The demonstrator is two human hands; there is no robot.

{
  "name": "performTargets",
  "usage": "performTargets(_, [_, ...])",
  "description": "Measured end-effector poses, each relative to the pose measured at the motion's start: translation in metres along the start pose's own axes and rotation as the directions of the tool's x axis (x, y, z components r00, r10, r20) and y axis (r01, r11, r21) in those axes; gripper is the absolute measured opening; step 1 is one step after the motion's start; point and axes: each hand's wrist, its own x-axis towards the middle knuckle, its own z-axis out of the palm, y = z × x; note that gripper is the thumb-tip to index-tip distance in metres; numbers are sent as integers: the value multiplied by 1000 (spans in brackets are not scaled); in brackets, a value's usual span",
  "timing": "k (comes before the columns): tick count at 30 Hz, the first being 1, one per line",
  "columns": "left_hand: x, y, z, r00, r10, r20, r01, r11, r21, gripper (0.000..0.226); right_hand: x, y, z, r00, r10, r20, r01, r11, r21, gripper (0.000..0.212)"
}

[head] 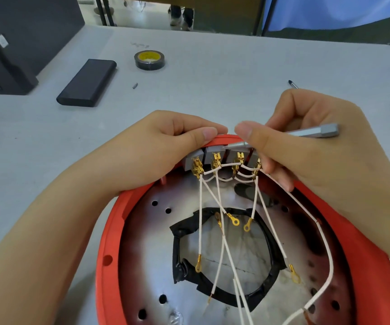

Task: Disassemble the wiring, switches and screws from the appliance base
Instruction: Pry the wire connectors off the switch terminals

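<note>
A red appliance base (109, 242) lies open side up in front of me, with a shiny metal plate (147, 242) inside and a black-taped round opening. Several grey switches (214, 152) sit in a row under its far rim, with brass terminals and white wires (258, 202) hanging loose, ending in ring lugs. My left hand (156, 146) grips the far rim beside the leftmost switch, thumb on the rim. My right hand (311, 141) holds a grey screwdriver (316, 132), its shaft lying across the switches, fingers touching the rightmost one.
On the grey table (212, 73) beyond the base lie a black flat box (87, 82), a roll of black tape (149, 59), a small loose screw (135, 85) and a pen-like bit (292, 83). A black case (6, 43) stands at the far left.
</note>
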Motion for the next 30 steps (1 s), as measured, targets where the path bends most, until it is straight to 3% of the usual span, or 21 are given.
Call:
performTargets(12, [-1,2,-1,1000,6,15,-6,1000,9,23,6,5,-3,999,26,35,-24,999,-47,30])
performTargets(18, [0,2,1,1000,3,9,-3,1000,-10,34,6,4,-2,999,20,36,-16,994,-106,35])
performTargets(23, [1,-1,0,1000,10,9,-10,1000,-3,25,7,5,-2,1000,21,12,-19,992,-126,29])
performTargets(30, [3,-2,1,1000,17,3,-17,999,-37,25,9,3,-2,999,44,16,-43,999,-23,23])
